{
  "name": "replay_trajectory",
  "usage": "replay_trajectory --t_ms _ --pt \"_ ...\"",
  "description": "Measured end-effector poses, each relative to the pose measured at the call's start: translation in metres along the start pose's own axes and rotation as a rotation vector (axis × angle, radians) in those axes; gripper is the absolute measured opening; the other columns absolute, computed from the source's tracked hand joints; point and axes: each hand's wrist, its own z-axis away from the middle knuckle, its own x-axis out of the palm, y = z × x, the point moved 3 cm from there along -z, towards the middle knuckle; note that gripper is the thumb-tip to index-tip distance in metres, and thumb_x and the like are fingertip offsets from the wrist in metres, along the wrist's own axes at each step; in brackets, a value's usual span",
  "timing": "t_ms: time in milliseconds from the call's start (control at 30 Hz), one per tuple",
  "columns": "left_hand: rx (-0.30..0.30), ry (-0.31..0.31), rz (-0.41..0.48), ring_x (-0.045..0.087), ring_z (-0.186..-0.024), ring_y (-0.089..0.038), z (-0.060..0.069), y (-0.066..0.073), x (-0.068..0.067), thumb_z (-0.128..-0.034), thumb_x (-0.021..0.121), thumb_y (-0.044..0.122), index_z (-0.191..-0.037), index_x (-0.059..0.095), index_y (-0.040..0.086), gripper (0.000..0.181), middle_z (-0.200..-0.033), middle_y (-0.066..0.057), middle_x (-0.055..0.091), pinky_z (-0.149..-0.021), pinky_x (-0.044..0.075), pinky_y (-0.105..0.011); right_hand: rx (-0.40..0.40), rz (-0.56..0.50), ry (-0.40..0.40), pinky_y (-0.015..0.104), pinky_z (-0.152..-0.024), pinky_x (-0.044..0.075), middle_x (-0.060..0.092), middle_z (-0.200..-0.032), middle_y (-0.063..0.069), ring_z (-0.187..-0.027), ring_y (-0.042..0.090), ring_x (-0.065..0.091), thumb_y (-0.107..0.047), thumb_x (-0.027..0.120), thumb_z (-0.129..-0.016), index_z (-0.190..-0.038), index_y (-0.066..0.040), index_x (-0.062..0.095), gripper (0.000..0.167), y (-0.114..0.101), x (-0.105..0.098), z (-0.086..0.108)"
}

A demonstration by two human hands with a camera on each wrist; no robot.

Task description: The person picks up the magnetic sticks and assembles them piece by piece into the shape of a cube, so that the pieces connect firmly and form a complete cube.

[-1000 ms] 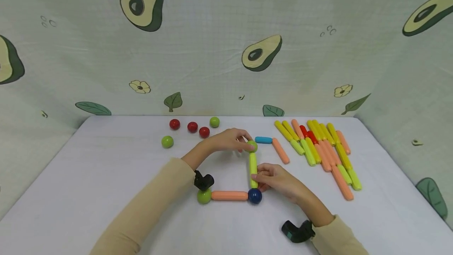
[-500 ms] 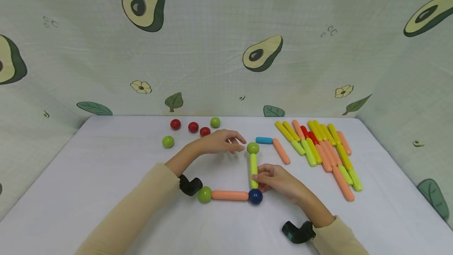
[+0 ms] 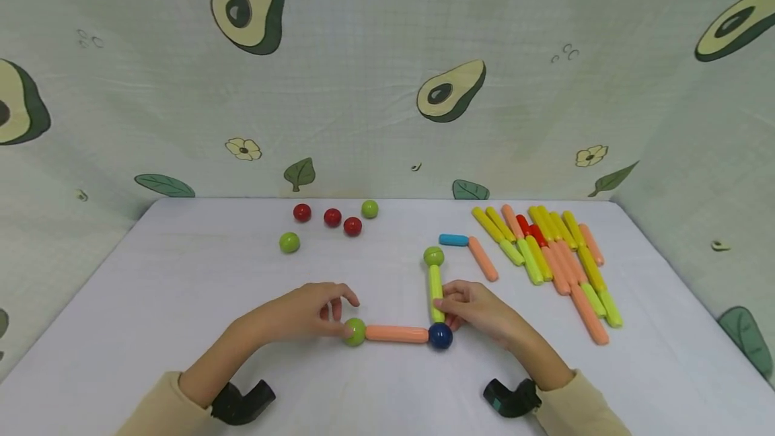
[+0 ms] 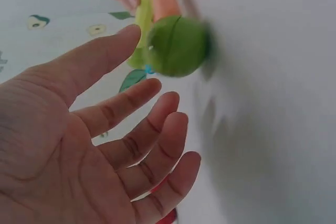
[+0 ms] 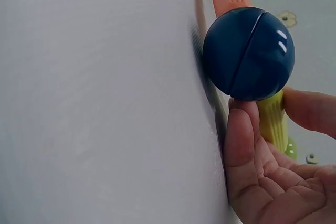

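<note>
An L-shaped piece lies on the table: a green ball point(image 3: 354, 332), an orange rod point(image 3: 396, 334), a dark blue ball point(image 3: 440, 336), then a yellow-green rod point(image 3: 436, 288) running back to another green ball point(image 3: 433, 256). My right hand point(image 3: 478, 308) pinches the yellow-green rod between thumb and fingers, close to the blue ball point(image 5: 249, 54). At the other end, my left hand point(image 3: 303, 315) is beside the front green ball point(image 4: 177, 45). Its fingers are spread and loosely bent, and they hold nothing; whether the thumb touches the ball is unclear.
Red balls point(image 3: 332, 217) and loose green balls point(image 3: 289, 242) sit at the back left. A blue rod point(image 3: 453, 239) touches an orange rod point(image 3: 483, 259) behind the right hand. Several yellow, orange, red and green rods point(image 3: 557, 258) are heaped at the right. A printed cloth point(image 3: 363, 73) hangs behind.
My left hand has let go of the far green ball and moved left and toward me, to the front green ball. The right hand keeps its grip on the yellow-green rod.
</note>
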Motion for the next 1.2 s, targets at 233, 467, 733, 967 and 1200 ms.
replay_trajectory --t_ms 233,467,733,967,1200 --pt "0.023 0.106 0.037 0.049 -0.067 -0.003 0.016 -0.010 0.029 -0.0957 0.080 0.027 -0.126 0.067 0.008 0.038 -0.080 0.009 0.056 -0.062 0.042 -0.022 0.007 0.015 0.043 0.023 -0.069 0.057 0.068 -0.081 0.002 -0.071 0.015 0.063 -0.012 0.068 -0.104 -0.135 0.016 0.048 0.046 0.002 0.000 0.000" --pt "0.030 0.208 0.075 0.049 -0.068 -0.002 0.018 -0.009 0.037 -0.0954 0.080 0.026 -0.121 0.069 0.009 0.033 -0.081 0.009 0.058 -0.062 0.043 -0.022 -0.058 -0.052 -0.020 0.022 -0.067 0.057 0.067 -0.078 0.002 -0.067 0.014 0.063 -0.009 0.066 -0.104 -0.122 0.003 0.048 0.027 0.003 -0.002 -0.001" --pt "-0.007 0.241 0.100 0.052 -0.070 -0.007 0.017 -0.015 0.031 -0.0962 0.079 0.026 -0.121 0.071 0.010 0.031 -0.084 0.006 0.061 -0.063 0.045 -0.022 -0.116 0.001 -0.123 0.025 -0.067 0.059 0.068 -0.081 0.005 -0.071 0.017 0.065 -0.005 0.059 -0.106 -0.140 0.012 0.055 0.038 0.000 -0.005 0.002" --pt "-0.050 0.239 0.175 0.056 -0.068 -0.013 0.010 -0.028 0.015 -0.0988 0.074 0.020 -0.129 0.067 0.003 0.035 -0.082 0.001 0.063 -0.063 0.045 -0.024 -0.133 0.104 -0.210 0.023 -0.067 0.056 0.073 -0.088 0.007 -0.071 0.016 0.063 -0.005 0.062 -0.105 -0.137 0.013 0.057 0.038 -0.006 0.000 0.006" --pt "-0.177 0.230 0.305 0.066 -0.069 -0.013 -0.007 -0.038 -0.001 -0.1030 0.068 0.017 -0.137 0.063 0.000 0.038 -0.084 -0.003 0.074 -0.065 0.055 -0.027 -0.120 0.043 -0.332 0.027 -0.070 0.058 0.078 -0.100 0.005 -0.077 0.018 0.070 -0.024 0.067 -0.105 -0.145 0.002 0.055 0.049 0.036 0.003 -0.014"
